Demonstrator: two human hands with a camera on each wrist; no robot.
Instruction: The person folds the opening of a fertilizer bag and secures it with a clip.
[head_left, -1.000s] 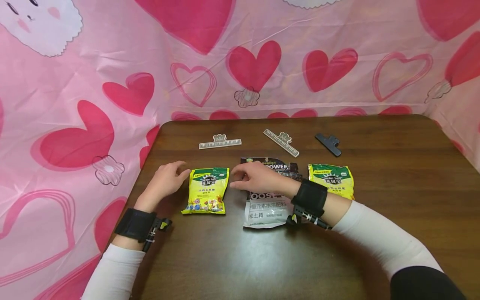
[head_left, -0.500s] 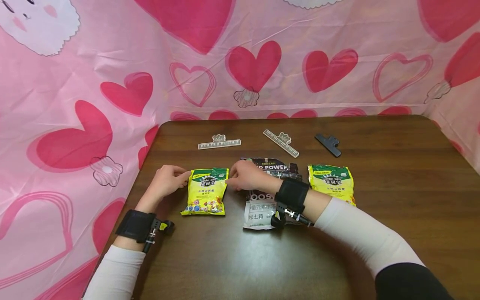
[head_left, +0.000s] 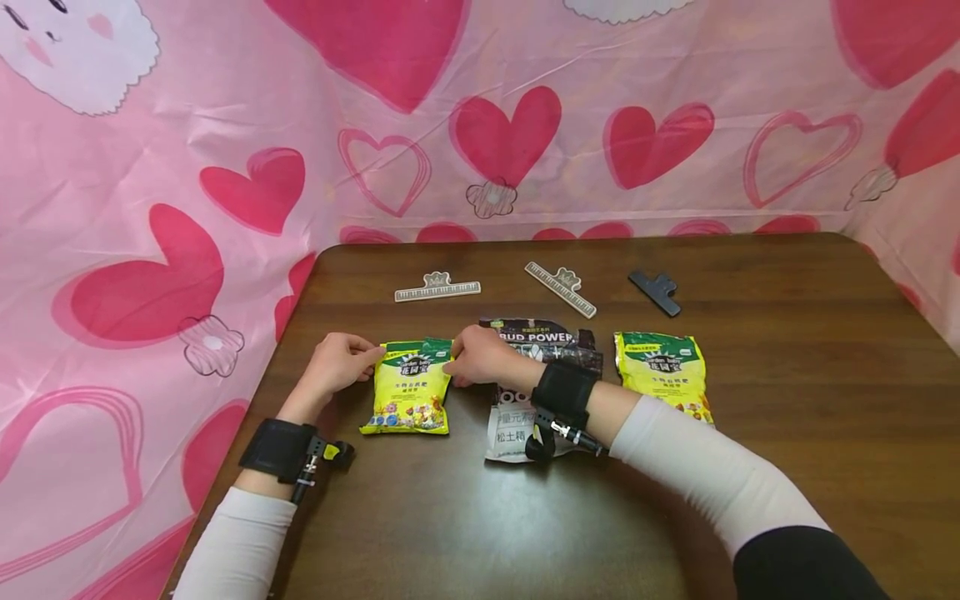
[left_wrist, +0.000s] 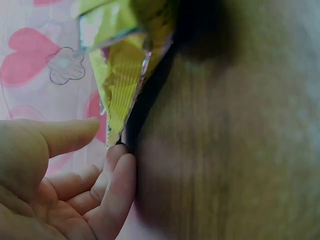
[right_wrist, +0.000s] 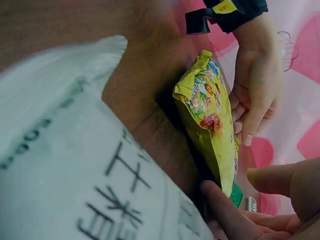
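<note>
A yellow-green pouch lies on the brown table between my hands. My left hand is at its top left corner; in the left wrist view its fingertips touch the edge of the pouch, with the thumb held apart. My right hand is at the top right corner; in the right wrist view its thumb and a finger pinch the green top of the pouch, whose edge is raised off the table.
A black and white bag lies under my right wrist. A second yellow pouch sits to its right. Two ruler-shaped clips and a black clip lie farther back. Pink heart cloth surrounds the table.
Both hands have closed in on the yellow pouch's top corners. The right hand moved left off the black bag, and the pouch's top now looks slightly bunched and raised.
</note>
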